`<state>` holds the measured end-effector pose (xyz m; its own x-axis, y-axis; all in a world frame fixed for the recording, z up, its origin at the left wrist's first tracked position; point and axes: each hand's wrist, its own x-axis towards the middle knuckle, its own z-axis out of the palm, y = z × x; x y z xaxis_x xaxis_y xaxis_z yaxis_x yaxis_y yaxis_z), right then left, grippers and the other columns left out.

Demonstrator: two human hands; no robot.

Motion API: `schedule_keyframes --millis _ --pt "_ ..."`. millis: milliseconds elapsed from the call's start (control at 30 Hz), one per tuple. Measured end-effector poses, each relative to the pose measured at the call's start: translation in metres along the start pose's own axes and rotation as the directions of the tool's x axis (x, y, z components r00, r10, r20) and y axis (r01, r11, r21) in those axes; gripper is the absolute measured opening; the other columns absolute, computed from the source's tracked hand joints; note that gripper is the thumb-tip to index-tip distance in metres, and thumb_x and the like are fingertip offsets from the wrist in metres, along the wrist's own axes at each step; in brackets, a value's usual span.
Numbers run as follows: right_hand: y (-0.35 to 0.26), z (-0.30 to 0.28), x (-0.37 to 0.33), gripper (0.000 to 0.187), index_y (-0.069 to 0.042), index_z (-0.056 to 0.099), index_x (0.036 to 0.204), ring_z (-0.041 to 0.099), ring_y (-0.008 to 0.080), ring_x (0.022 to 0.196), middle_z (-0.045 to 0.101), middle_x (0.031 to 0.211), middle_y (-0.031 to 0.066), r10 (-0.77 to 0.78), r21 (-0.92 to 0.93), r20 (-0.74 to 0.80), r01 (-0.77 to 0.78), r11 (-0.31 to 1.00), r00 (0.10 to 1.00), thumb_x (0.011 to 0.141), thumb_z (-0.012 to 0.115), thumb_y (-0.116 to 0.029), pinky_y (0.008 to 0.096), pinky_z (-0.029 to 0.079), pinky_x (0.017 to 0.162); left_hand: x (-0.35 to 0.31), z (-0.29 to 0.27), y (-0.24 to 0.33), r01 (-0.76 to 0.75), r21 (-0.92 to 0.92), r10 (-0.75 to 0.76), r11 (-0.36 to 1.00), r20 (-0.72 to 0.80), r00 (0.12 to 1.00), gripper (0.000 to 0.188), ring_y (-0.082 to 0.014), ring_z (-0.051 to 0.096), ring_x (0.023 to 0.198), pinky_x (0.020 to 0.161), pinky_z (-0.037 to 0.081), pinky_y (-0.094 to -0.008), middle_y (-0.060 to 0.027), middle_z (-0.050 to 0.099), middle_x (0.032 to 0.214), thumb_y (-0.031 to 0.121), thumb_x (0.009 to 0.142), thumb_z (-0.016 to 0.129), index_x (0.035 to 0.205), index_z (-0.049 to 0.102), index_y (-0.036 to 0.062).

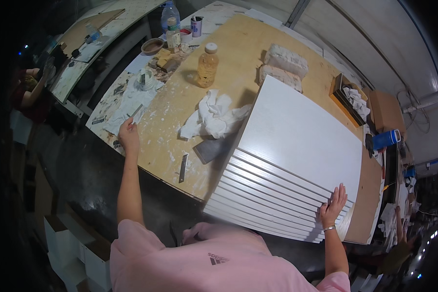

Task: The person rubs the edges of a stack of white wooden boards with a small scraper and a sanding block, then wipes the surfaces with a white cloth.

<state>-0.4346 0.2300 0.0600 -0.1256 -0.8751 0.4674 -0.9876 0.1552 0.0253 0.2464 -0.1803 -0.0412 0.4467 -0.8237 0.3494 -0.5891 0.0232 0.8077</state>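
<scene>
A stack of white panels (297, 141) lies on the wooden worktable, its near edges stepped one below another. My right hand (334, 205) rests flat on the near right part of the stack, with its fingers stretched out. Out to the left, my left hand (129, 137) is closed at the table's left edge, pinching a thin flat metal scraper blade (137, 111) over a whitish sheet. Between my hands are a crumpled white cloth (214, 116), a dark grey flat block (208, 151) partly beside the stack, and a loose narrow blade (183, 168).
A bottle of amber liquid (208, 65) stands on the table (168, 112). Beyond it are a bowl (153, 46), a glass jar (144, 80) and a large water bottle (170, 19). Two wrapped blocks (284, 63) sit behind the stack; a box with cloth (353, 100) is to the right. Another person (31, 92) is at far left.
</scene>
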Motion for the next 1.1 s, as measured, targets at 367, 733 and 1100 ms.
schedule_keyframes --millis 367,733,1100 --pt "-0.066 -0.01 0.028 0.055 -0.002 0.054 0.134 0.048 0.0397 0.133 0.049 0.143 0.0254 0.246 0.339 -0.117 -0.194 0.92 0.962 0.079 0.054 -0.003 0.0501 0.04 0.109 0.004 -0.03 0.002 -0.106 0.119 0.088 0.987 0.145 0.985 0.043 -0.0283 0.067 0.103 0.09 0.052 -0.0396 -0.0146 0.069 0.114 0.003 0.082 0.075 0.124 0.066 0.0031" --pt "-0.429 0.048 0.186 0.026 0.001 0.067 0.108 0.067 0.0298 0.101 0.068 0.109 0.017 -0.232 0.941 0.183 -0.102 0.324 0.955 0.082 0.065 0.001 0.0348 0.053 0.089 0.084 -0.001 -0.012 -0.277 0.217 0.185 0.936 0.366 0.912 0.061 -0.0312 0.062 0.102 0.093 0.049 -0.042 -0.0138 0.068 0.11 0.005 0.078 0.078 0.136 0.058 0.0067" --pt "-0.566 0.145 0.282 0.028 -0.003 0.061 0.124 0.068 0.0149 0.089 0.067 0.102 0.0029 -0.215 0.444 0.755 -0.724 -0.527 0.619 0.098 0.065 -0.012 0.0303 0.059 0.078 0.063 -0.021 0.061 0.19 -0.45 0.215 0.873 0.703 0.678 0.048 -0.0112 0.062 0.096 0.088 0.05 -0.0286 -0.0032 0.068 0.106 0.003 0.09 0.067 0.137 0.057 -0.0004"
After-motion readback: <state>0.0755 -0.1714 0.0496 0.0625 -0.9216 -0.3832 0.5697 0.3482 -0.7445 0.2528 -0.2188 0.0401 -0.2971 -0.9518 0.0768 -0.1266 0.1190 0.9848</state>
